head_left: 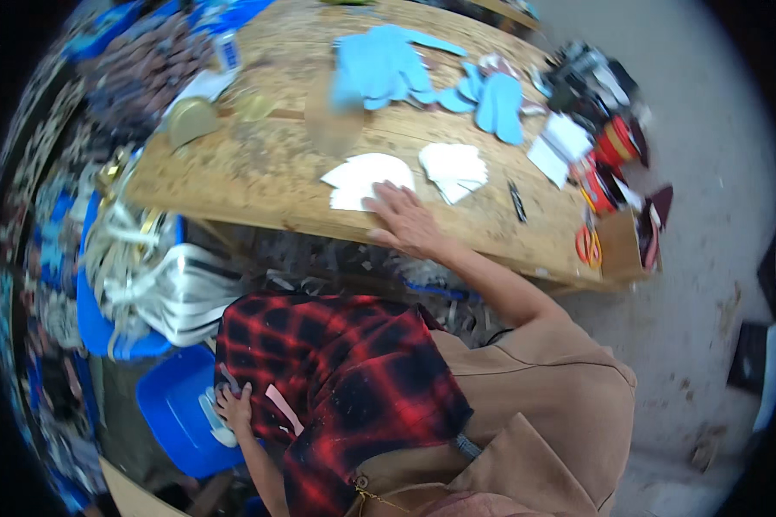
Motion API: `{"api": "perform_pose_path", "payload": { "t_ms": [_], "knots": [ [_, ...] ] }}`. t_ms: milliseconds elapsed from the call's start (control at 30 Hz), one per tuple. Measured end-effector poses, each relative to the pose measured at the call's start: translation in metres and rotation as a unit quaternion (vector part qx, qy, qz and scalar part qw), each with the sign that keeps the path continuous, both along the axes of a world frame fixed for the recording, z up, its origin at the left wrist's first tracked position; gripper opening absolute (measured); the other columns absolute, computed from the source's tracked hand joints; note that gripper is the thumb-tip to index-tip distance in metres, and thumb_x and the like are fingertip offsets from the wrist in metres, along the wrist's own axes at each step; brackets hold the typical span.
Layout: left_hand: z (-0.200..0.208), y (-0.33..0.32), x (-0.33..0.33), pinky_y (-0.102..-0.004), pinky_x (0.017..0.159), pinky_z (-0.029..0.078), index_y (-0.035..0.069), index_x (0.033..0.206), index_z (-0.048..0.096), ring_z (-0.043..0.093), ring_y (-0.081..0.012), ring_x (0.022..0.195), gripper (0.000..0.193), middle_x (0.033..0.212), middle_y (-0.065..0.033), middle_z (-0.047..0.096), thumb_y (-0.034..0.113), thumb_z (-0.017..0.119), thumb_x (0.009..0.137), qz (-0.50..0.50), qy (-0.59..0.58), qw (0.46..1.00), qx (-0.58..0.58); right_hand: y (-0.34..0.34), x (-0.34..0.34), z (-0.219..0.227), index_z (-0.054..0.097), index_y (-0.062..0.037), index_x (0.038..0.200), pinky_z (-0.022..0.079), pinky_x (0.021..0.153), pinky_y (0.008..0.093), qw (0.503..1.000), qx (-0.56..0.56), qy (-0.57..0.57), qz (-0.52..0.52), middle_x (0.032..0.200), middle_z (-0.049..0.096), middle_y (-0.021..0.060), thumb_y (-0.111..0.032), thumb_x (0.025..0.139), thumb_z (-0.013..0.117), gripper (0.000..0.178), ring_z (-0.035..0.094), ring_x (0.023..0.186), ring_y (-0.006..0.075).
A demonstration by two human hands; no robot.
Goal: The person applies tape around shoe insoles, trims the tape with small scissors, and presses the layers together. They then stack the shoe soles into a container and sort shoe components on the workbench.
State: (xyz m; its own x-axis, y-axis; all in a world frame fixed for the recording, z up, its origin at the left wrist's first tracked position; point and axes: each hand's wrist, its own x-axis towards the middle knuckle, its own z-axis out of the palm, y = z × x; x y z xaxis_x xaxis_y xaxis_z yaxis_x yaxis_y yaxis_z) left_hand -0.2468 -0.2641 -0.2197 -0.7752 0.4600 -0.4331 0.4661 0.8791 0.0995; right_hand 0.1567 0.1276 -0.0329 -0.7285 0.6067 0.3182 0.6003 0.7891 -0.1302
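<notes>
My right hand [405, 222] lies with fingers spread on a fanned stack of white cut-out pieces [353, 179] near the table's front edge. Right of it lies a second fan of white pieces [453, 171]. Low on the left, my left hand [235, 408] is beside my lap at the edge of a blue basin [164, 388], its fingers apart. White pieces [219, 422] in the basin are next to its fingertips; I cannot make out any firm grip on them. A pale strip [284, 408] rests on the red and black checked cloth [345, 345] over my lap.
Blue sole-shaped pieces [379, 65] are heaped at the table's far side. A black marker [516, 202], orange-handled scissors [588, 246], red tins [614, 142] and a cardboard box [621, 244] stand or lie at the right. White strips [185, 293] fill another blue tub at the left.
</notes>
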Motion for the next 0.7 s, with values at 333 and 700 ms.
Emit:
{"api": "perform_pose_path", "payload": {
  "t_ms": [333, 700],
  "knots": [
    [0.061, 0.153, 0.031, -0.0347, 0.092, 0.043, -0.007, 0.121, 0.051, 0.054, -0.0284, 0.107, 0.041, 0.117, -0.0211, 0.055, 0.024, 0.055, 0.095, -0.106, -0.106, 0.855, 0.497, -0.003, -0.001, -0.019, 0.039, -0.0107, 0.138, 0.016, 0.114, 0.0492, 0.999, 0.045, 0.01, -0.001, 0.149, 0.027, 0.0172, -0.046, 0.091, 0.048, 0.059, 0.022, 0.14, 0.0329],
    [0.178, 0.399, 0.209, -0.04, 0.101, 0.035, -0.005, 0.128, 0.045, 0.046, -0.0366, 0.117, 0.046, 0.125, -0.0232, 0.049, 0.028, 0.05, 0.096, -0.325, -0.05, 0.75, 0.574, -0.017, 0.091, 0.022, 0.05, -0.0033, 0.127, 0.036, 0.1, 0.0444, 0.923, 0.039, 0.334, -0.186, 0.125, 0.053, 0.0157, -0.027, 0.088, 0.058, 0.046, 0.05, 0.115, 0.0337]
  ]
}}
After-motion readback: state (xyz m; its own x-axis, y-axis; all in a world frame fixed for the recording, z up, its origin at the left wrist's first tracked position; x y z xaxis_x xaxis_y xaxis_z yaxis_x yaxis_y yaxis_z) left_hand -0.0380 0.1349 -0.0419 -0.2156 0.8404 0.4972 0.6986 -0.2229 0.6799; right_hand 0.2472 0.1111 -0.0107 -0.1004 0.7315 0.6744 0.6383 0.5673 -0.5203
